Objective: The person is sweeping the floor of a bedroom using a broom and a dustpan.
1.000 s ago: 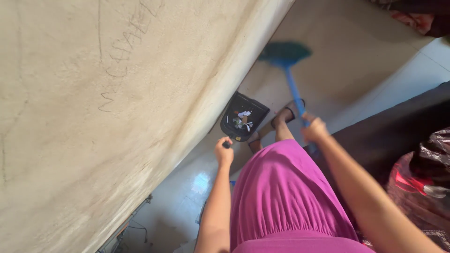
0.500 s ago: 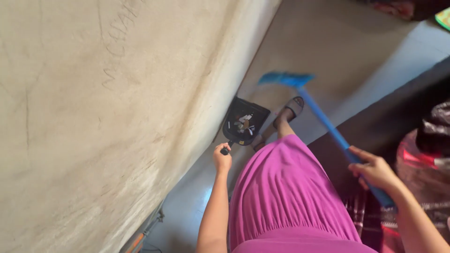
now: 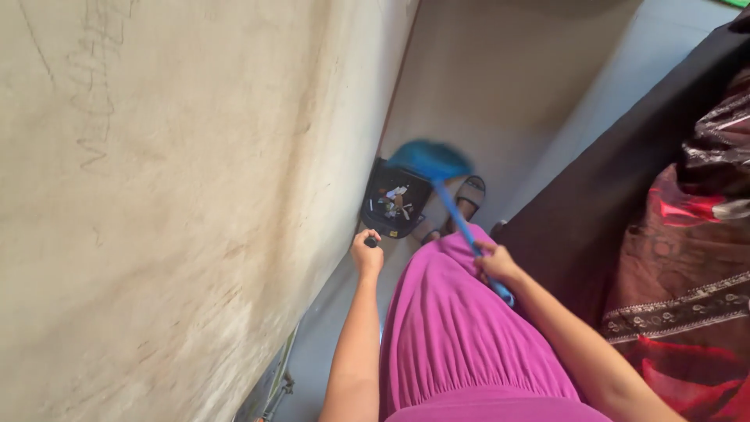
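Her left hand is closed round the handle of a black dustpan, which sits just ahead of that hand with scraps inside. Her right hand grips the blue broom, its head over the pan's far edge.

Scuffed beige plastered wall bearing faint pencil scrawls fills the left. Pale tiled floor runs between it and a dark sofa edge, draped with red-and-brown patterned cloth. Soft daylight.
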